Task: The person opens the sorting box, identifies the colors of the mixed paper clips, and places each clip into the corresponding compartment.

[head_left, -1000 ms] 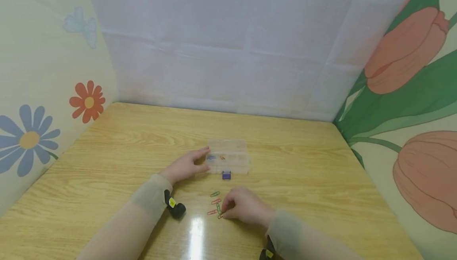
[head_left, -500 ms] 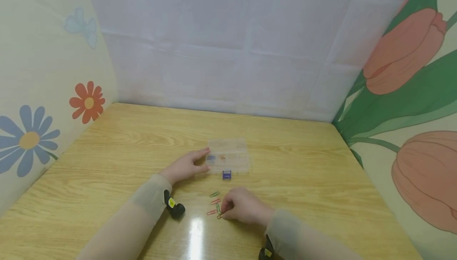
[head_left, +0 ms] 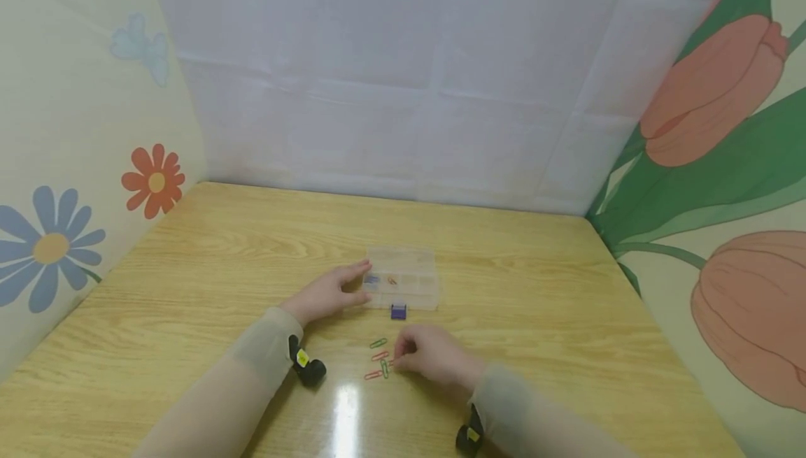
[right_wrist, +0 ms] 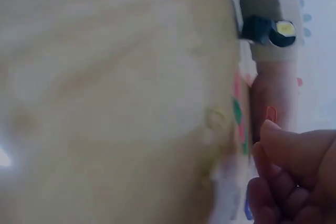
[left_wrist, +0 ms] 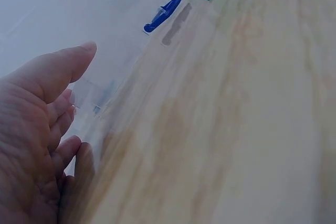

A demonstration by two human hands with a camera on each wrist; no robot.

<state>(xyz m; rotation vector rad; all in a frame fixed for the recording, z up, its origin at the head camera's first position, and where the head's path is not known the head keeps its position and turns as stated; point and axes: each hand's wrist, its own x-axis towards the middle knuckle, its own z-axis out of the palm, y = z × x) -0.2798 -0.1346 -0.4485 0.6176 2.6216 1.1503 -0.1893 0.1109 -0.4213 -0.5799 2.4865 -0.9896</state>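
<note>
My right hand [head_left: 441, 359] pinches a red paper clip [right_wrist: 271, 114] between thumb and fingertips, just over the wooden table. Left of these fingers lie a green paper clip [head_left: 378, 342], a red one [head_left: 373, 375] and a couple more, close together. My left hand [head_left: 327, 294] stays at the left side of a clear plastic compartment box [head_left: 403, 256], thumb and fingers apart and fairly straight along its edge. Inside the box, small blue clips [head_left: 373, 280] and an orange clip [head_left: 392, 280] sit in separate compartments. A blue latch [left_wrist: 164, 14] hangs at its front.
Wooden tabletop [head_left: 535, 290] stretches around the box and clips. A white cloth [head_left: 403, 80] hangs behind the table, and flower-printed panels [head_left: 69, 129] stand at both sides. A bright light reflection [head_left: 345, 416] shows on the table near the front.
My right hand has moved slightly away from me, and the clip at its fingertips has left its spot at the near end of the group. My left hand keeps its place.
</note>
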